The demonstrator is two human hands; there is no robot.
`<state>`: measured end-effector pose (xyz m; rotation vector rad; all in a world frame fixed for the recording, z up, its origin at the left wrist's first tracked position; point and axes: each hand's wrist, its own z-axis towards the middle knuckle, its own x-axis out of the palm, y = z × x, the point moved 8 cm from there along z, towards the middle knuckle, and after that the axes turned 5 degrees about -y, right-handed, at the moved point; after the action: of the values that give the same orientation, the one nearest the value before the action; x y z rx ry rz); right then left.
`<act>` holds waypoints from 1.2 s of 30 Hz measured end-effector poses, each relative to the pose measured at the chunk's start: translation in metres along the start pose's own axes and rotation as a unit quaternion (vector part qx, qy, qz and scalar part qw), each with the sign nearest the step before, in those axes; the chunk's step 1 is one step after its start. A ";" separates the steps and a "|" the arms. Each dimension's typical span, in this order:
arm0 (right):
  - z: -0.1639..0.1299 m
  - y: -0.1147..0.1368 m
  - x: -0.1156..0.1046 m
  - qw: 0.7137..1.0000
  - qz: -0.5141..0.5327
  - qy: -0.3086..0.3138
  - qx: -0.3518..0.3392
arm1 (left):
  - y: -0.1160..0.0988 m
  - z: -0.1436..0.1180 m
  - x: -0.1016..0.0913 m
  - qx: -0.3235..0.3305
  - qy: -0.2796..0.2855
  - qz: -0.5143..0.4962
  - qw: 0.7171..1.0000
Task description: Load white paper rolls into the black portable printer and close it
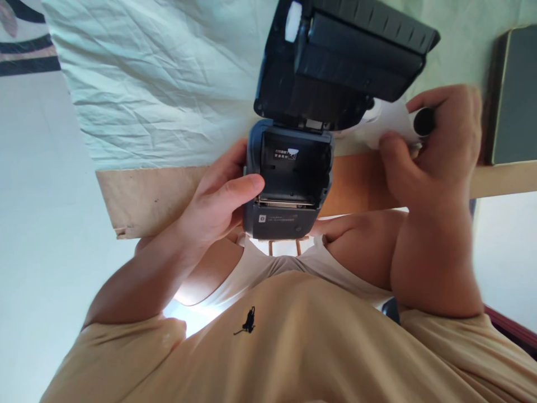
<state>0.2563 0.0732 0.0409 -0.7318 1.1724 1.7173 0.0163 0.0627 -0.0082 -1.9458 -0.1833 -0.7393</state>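
Note:
A dark label printer (289, 179) is tilted towards me with its lid (335, 61) swung up and back. No roll shows inside its bay, where a small printed sticker is visible. My left hand (226, 190) grips the printer's left side, thumb over the rim of the bay. To the right of the printer, my right hand (436, 140) pinches a white paper roll (396, 120) with a dark round end. The raised lid covers part of whatever lies behind that roll.
A pale green cloth (168, 84) covers the bed-like surface, with a wooden edge (155, 198) along its front. A dark flat box-like object (516, 95) lies at the far right. My legs are below the wooden edge.

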 end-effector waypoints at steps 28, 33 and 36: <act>0.012 0.002 0.001 0.999 0.026 0.021 0.035 | 0.001 -0.007 -0.016 -0.087 -0.057 0.000 0.995; 0.011 0.012 0.004 0.996 0.058 0.070 -0.004 | 0.002 -0.005 -0.012 -0.079 -0.049 -0.008 0.996; 0.010 0.013 0.005 0.995 0.061 0.082 -0.013 | 0.001 -0.005 -0.011 -0.072 -0.033 0.002 0.997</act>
<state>0.2425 0.0825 0.0460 -0.8454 1.3322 1.8032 0.0061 0.0601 -0.0139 -2.1081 -0.1718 -0.7020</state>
